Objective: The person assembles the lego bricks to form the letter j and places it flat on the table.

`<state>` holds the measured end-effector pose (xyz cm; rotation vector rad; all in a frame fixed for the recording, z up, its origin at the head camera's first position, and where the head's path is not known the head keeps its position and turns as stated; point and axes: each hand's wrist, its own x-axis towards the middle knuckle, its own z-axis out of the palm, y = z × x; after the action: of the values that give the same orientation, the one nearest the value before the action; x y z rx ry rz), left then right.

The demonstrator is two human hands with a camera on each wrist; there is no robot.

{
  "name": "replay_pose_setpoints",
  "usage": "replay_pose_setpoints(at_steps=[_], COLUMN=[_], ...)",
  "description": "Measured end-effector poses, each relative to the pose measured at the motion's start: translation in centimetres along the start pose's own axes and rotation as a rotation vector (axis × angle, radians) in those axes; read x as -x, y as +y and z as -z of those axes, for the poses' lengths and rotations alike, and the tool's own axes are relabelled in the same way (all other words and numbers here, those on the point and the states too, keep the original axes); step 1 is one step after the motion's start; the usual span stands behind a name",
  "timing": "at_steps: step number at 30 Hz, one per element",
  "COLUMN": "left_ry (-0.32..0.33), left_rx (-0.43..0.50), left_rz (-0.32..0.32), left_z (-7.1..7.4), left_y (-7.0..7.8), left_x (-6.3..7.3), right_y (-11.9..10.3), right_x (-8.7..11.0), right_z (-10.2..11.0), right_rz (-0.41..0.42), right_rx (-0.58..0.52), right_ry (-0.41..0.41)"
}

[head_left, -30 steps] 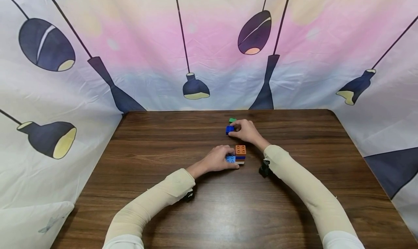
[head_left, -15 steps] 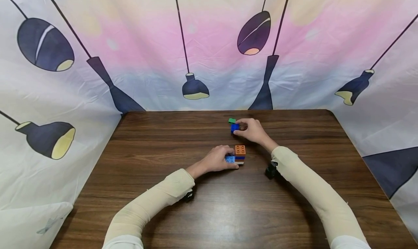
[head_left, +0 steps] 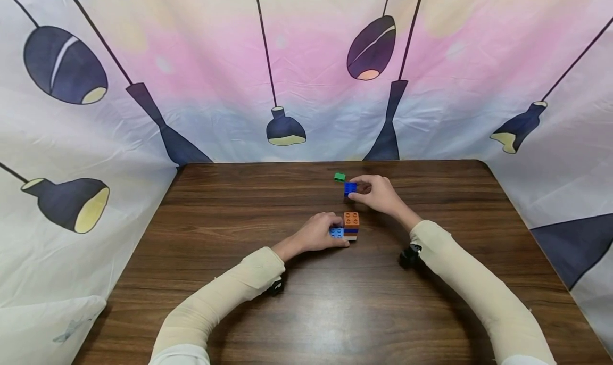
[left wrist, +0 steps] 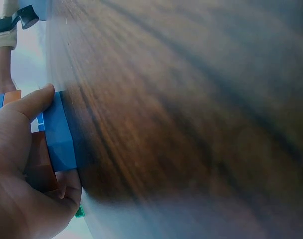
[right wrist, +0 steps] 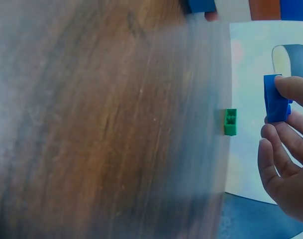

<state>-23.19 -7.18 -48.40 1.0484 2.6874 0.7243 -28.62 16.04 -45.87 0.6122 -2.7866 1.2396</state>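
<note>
My left hand [head_left: 318, 233] grips a small stack of toy building bricks [head_left: 351, 221] standing on the table. An orange brick tops its right side, over blue, brown and white layers, and a light blue brick [head_left: 337, 232] shows low on the left, by my fingers. In the left wrist view, the thumb and a finger span a blue brick [left wrist: 59, 132] at the table. Behind the stack and slightly right, my right hand [head_left: 380, 195] pinches a dark blue brick [head_left: 350, 189] between thumb and fingers. The right wrist view has this blue brick [right wrist: 276, 99] held above the table surface.
A small green brick [head_left: 339, 177] lies near the back edge of the wooden table [head_left: 230, 210], just left of and behind the held blue brick. A printed cloth backdrop [head_left: 215, 61] hangs behind the table and along both sides.
My right hand has moved to the right with the dark blue brick, away from the green brick, which now shows fully. The left hand has stayed on the stack.
</note>
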Motion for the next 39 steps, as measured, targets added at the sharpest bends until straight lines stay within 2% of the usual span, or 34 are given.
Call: replay_pose_setpoints(at_steps=[24, 39], left_ry=[0.014, 0.004], left_rx=[0.014, 0.019], left_rz=[-0.013, 0.001], left_z=[-0.1, -0.1], left_y=[0.0, 0.1], left_x=[-0.1, 0.0], right_y=[-3.2, -4.9], right_x=[3.2, 5.7], right_z=[1.4, 1.8], right_rz=[0.068, 0.115], right_rx=[-0.019, -0.030], right_ry=[0.036, 0.043])
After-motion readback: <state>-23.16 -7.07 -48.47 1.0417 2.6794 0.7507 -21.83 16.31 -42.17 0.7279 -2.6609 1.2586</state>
